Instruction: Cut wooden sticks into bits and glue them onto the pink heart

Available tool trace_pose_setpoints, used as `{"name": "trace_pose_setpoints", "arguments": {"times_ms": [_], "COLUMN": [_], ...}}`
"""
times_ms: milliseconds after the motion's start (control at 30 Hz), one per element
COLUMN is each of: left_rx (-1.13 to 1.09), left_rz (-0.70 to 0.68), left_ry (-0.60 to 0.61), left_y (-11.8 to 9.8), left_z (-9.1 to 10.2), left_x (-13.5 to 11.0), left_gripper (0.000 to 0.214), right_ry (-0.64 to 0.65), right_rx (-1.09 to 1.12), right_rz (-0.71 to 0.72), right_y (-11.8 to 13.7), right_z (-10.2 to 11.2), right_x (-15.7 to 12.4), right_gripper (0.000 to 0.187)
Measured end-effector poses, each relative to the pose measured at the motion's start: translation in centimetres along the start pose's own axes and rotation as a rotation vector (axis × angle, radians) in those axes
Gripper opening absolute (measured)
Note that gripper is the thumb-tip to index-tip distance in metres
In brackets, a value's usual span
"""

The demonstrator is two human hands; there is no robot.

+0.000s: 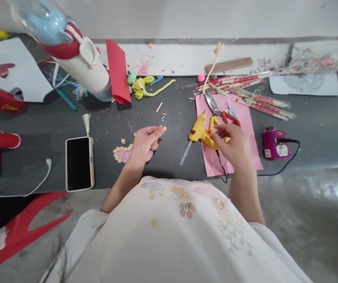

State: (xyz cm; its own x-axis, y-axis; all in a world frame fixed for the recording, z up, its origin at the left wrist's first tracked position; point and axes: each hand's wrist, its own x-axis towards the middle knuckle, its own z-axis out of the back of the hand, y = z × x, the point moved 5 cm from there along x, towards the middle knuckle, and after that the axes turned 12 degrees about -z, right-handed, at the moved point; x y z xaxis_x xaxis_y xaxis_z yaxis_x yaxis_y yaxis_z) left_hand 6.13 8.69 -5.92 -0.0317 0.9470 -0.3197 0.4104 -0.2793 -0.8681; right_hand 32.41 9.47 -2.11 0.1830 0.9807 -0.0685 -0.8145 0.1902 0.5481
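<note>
My left hand (pixel 147 144) pinches a small cluster of pale wooden pieces (pixel 164 128) between thumb and forefinger. Just under its wrist lies a pink cutout (pixel 123 156) edged with similar round pieces, partly covered by the hand. My right hand (pixel 230 143), fingers curled but apart, is over the handle end of a yellow glue gun (pixel 199 127); whether it touches the handle I cannot tell. The gun rests on its side with a clear glue stick (pixel 186 152) poking out of its back. Beyond it, pliers (pixel 212 103) and red-handled scissors or pliers (pixel 230 118) lie on pink paper (pixel 250 135).
Bundled red-wrapped sticks (pixel 263 107) lie behind the pink paper. To the right sits a purple box (pixel 276 145) with a black cable. A phone (pixel 79 164), a tall bottle (pixel 89 74) and folded red paper (pixel 118 72) stand or lie leftward. Loose wooden bits (pixel 163 116) dot the table.
</note>
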Motion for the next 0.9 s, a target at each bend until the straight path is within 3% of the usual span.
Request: {"name": "trace_pose_setpoints", "arguments": {"times_ms": [167,300,600,767,900], "left_rx": [-0.006,-0.010,-0.094,-0.188,-0.218], "left_rz": [-0.028,-0.051,-0.008,0.040,0.050], "left_ry": [0.001,-0.004,0.009,0.065,0.073], "left_y": [-0.1,-0.4,-0.5,-0.3,-0.3], "left_z": [0.1,0.1,0.2,0.2,0.3], "left_x": [0.1,0.1,0.1,0.2,0.2], "left_gripper": [0.030,0.030,0.029,0.026,0.025], "right_ry": [0.069,0.040,0.069,0.110,0.255], "right_rx": [-0.235,-0.386,-0.476,-0.207,0.360], "right_rz": [0.072,0.093,0.106,0.077,-0.061], "right_y": [0.6,1.2,1.8,1.3,0.5], "right_z": [-1.1,-2.5,-3.4,-1.6,-0.9], "right_x": [-0.8,-1.1,-0.8,-0.8,-0.8], "right_gripper": [0.035,0.038,0.029,0.036,0.042]}}
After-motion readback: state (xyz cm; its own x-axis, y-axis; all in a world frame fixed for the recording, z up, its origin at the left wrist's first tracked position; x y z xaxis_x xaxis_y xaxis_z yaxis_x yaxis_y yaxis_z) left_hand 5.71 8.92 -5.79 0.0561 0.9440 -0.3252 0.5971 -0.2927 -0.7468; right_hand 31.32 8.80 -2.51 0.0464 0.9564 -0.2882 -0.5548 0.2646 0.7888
